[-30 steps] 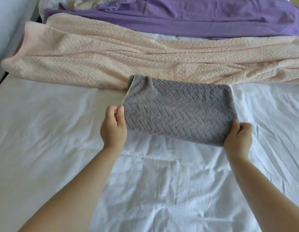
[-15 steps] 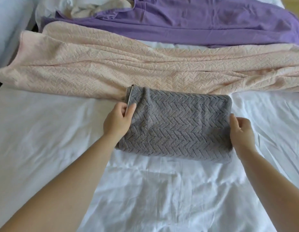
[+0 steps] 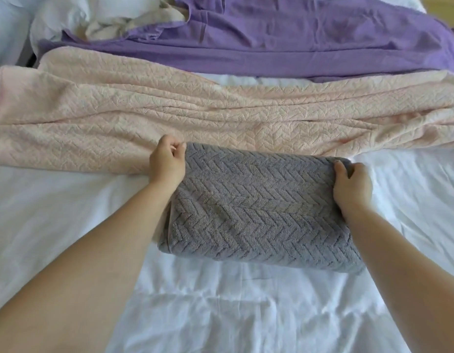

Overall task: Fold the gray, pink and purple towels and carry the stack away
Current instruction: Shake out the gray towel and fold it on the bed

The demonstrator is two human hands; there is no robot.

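Observation:
A gray towel [image 3: 256,207] with a herringbone texture lies folded into a thick rectangle on the white bed sheet [image 3: 55,220]. My left hand [image 3: 167,161] pinches its far left corner. My right hand [image 3: 352,184] grips its far right corner, fingers curled over the fold. Behind the gray towel a pink towel [image 3: 170,115] is spread in loose wrinkles across the whole width of the bed, its near edge touching the gray one. Farther back lies a purple towel [image 3: 297,39], also spread out and rumpled.
A crumpled cream cloth [image 3: 124,24] and a white pillow [image 3: 63,14] sit at the far left behind the purple towel. White sheet stretches out in front of the gray towel and on both sides of it.
Both hands carried the gray towel's near edge over to its far edge, making another fold. The towel now lies flat and my hands sit at its far corners.

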